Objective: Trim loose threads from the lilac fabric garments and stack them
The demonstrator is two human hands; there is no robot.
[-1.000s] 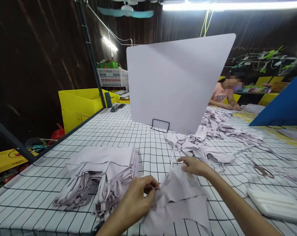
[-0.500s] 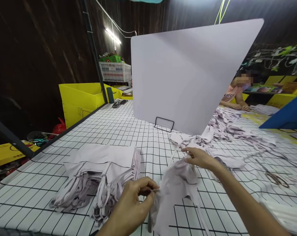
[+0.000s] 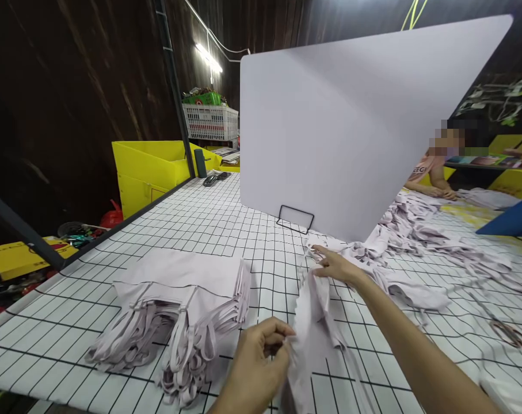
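Observation:
Between my hands, a pale lilac strapped fabric piece (image 3: 304,330) hangs stretched and partly folded over the grid-patterned cloth. My left hand (image 3: 261,356) pinches its near left edge between thumb and fingers. At the far end, my right hand (image 3: 336,266) grips the upper edge, fingers pointing left. A thin strap trails from the piece toward the lower right. Left of my hands lies a neat stack of the same fabric pieces (image 3: 191,269), with looped straps bunched at its near side.
A large white board (image 3: 330,138) stands upright in a black wire stand (image 3: 295,219). Loose lilac pieces (image 3: 420,236) lie heaped to the right. Scissors (image 3: 509,330) rest near the right edge. Across the table sits another person (image 3: 435,175). Yellow bins (image 3: 146,178) stand beyond the left edge.
The fabric piece has been drawn out narrower and straighter between my hands. My right hand has moved slightly farther away, and the view has turned a little left.

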